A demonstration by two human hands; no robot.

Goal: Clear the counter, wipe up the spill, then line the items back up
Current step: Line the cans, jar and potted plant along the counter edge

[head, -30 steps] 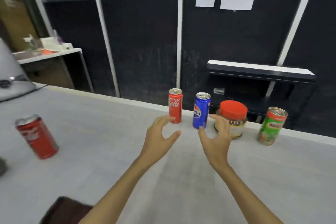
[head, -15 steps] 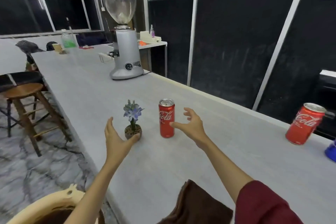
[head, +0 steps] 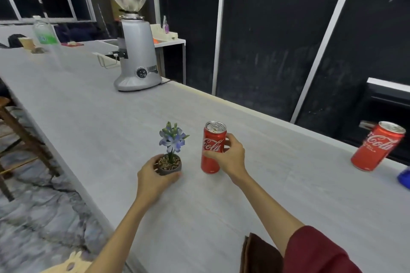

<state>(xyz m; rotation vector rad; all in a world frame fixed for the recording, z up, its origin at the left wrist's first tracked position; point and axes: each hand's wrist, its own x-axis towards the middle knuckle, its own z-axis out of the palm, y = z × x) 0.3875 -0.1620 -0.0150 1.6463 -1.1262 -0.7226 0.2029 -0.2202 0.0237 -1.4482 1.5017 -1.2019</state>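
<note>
- Far left on the counter (head: pixel 93 122) stood a clear bottle (head: pixel 44 33) with a green label; I could not read its writing, it was too blurred.
- Further right at the far side stood the grey grinder (head: pixel 136 55) with its glass hopper; I saw no legible brand on it, only a small dial panel.
- My left hand (head: pixel 153 176) had its fingers curled round the little flower pot (head: pixel 169 165), which sat upright near the counter's left edge. I judged the risk here to be the loose pebbles on top: a tilted lift would scatter them, and the tall blue bloom made the pot top-heavy. Being so close to the edge, a slip would send it to the floor.
- Just right of it, my right hand (head: pixel 230 158) was clamped on the slim red can (head: pixel 213 147), thumb in front and fingers behind, the can upright on the counter. It read "Coca-Cola" in white script. I could not tell whether its tab was open; if it was, a hasty lift could add to the spill.
- Near me lay a brown cloth (head: pixel 258 255), partly hidden under my sleeve, which could drag it off.
- Far right stood a second red can (head: pixel 378 146) with the same Coca-Cola script, and a blue thing (head: pixel 404 178) cut off by the frame edge, its label unseen.
</note>
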